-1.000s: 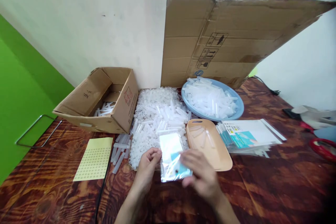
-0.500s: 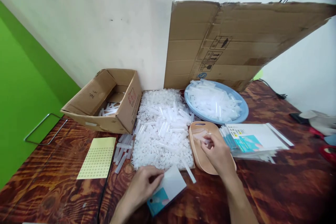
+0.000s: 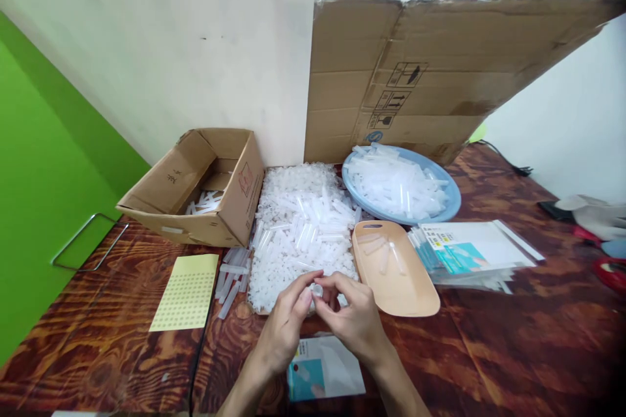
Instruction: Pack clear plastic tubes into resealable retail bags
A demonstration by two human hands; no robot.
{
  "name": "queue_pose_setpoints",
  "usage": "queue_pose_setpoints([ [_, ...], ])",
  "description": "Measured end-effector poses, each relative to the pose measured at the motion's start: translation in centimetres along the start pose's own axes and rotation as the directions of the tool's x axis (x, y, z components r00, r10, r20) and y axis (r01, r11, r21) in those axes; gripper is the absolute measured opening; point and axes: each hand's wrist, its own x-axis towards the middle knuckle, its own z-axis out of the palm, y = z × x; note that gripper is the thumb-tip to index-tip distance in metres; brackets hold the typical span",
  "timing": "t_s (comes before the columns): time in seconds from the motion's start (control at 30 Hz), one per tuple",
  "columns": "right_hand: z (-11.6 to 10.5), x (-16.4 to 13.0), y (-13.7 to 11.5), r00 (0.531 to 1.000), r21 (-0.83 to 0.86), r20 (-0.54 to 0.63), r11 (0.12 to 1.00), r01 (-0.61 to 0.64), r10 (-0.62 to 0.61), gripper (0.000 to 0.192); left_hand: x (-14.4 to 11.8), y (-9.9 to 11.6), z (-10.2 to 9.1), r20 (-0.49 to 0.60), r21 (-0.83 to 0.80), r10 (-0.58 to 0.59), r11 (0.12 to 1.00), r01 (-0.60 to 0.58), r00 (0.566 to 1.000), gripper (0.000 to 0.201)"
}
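Both hands, left hand (image 3: pixel 288 316) and right hand (image 3: pixel 355 319), pinch a small clear plastic tube (image 3: pixel 317 289) between closed fingers above the tabletop (image 3: pixel 489 352); it looks light, stiff, slippery, best gripped at its ends.

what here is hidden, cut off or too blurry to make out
- Small clear piece, head view: mostly covered by the fingertips of the left hand and right hand; its shape is unclear.
- Packet: print too blurred to read.
- Cardboard box: near wall hides most contents.
- Red item: cut by the right edge.
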Motion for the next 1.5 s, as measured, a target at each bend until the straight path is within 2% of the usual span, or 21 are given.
queue_pose_setpoints([
  [0.13,0.5,-0.2,-0.3,0.999,-0.032,0.037,0.999,0.037,-0.036,0.008,0.3,-0.5,0.5,-0.034,-0.022,0.000,1.000,-0.001,0.999,0.043],
  [0.43,1.0,-0.9,-0.1,0.996,-0.072,0.027,0.993,0.092,-0.090,0.009,-0.3,-0.4,0.7,-0.061,-0.087,0.006,0.996,-0.011,0.998,0.035],
  [0.73,0.4,-0.4,-0.2,0.999,0.062,-0.003,0.997,0.044,-0.044,0.009,-0.6,-1.6,-0.1,0.002,-0.117,-0.010,0.993,0.010,1.000,0.036],
  [0.87,0.3,-0.5,0.1,0.999,0.164,-0.034,0.986,0.015,-0.010,0.016,-1.1,-1.7,-0.1,-0.001,-0.121,-0.046,0.992,0.045,0.999,0.039],
  [1.0,1.0,-1.2,0.9,0.989,0.256,-0.109,0.964,-0.070,0.101,0.031,-1.3,-2.0,0.1,-0.039,-0.078,-0.058,0.995,0.055,0.998,0.038],
  [1.1,1.1,-1.8,1.6,0.975,0.304,-0.143,0.945,-0.123,0.173,0.021,-1.5,-2.5,0.2,-0.040,-0.011,-0.056,0.998,0.056,0.998,0.036],
  [1.17,0.5,-2.1,2.1,0.963,0.305,-0.180,0.942,-0.139,0.201,0.013,-1.8,-3.0,0.4,-0.022,0.105,-0.057,0.993,0.058,0.998,0.032],
  [1.23,-0.6,-2.5,2.6,0.940,0.299,-0.252,0.942,-0.152,0.231,0.013,-2.4,-3.8,1.1,0.033,0.318,-0.062,0.947,0.049,0.998,0.030],
  [1.27,-1.2,-2.7,2.8,0.925,0.293,-0.294,0.944,-0.152,0.240,0.013,-2.7,-4.2,1.6,0.069,0.453,-0.079,0.891,0.040,0.994,0.034],
  [1.37,-3.3,-3.2,3.4,0.877,0.293,-0.412,0.947,-0.130,0.248,0.012,-3.3,-5.5,3.3,0.130,0.806,-0.215,0.591,0.023,0.968,0.066],
  [1.43,-4.6,-3.7,3.9,0.842,0.291,-0.476,0.949,-0.120,0.253,0.013,-3.4,-6.0,3.9,0.123,0.910,-0.323,0.413,0.024,0.938,0.070],
  [1.47,-5.2,-4.0,4.2,0.824,0.286,-0.504,0.950,-0.123,0.258,0.013,-3.4,-6.1,3.9,0.130,0.924,-0.360,0.383,0.019,0.924,0.065],
  [1.5,-5.6,-4.3,4.6,0.808,0.277,-0.526,0.952,-0.134,0.267,0.014,-3.3,-6.1,3.6,0.154,0.919,-0.384,0.395,0.011,0.910,0.056],
])
